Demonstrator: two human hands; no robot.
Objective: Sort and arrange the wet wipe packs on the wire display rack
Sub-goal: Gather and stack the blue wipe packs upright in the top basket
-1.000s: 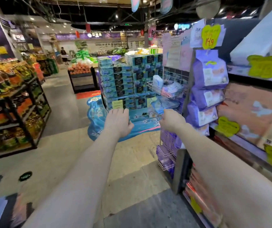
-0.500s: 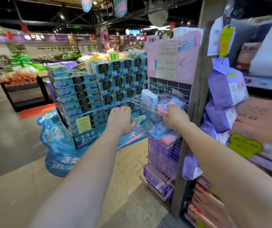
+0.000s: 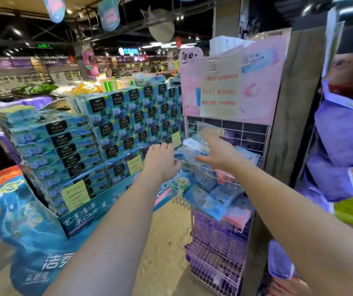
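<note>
The pink-white wire display rack (image 3: 254, 133) stands against a grey post. A white and blue wet wipe pack (image 3: 193, 149) stands in its top basket, with more blue packs (image 3: 248, 155) behind. My right hand (image 3: 218, 152) reaches over the basket rim, fingers spread and straight, thumb in front of the white pack. My left hand (image 3: 160, 161) hovers at the basket's left front corner, fingers loosely curled, holding nothing. The middle basket holds tilted blue packs (image 3: 209, 199) and pink packs (image 3: 238, 214). Purple packs (image 3: 216, 233) fill the lower baskets.
A large stack of teal tissue boxes (image 3: 111, 133) on a blue floor display (image 3: 32, 229) stands left of the rack, with a narrow strip of floor (image 3: 162, 242) between. Purple bags (image 3: 340, 133) hang on the shelf end at right.
The view has closed in on the rack. My right hand rose from the middle basket to the top one and spread its fingers over the white pack. My left hand moved up beside it.
</note>
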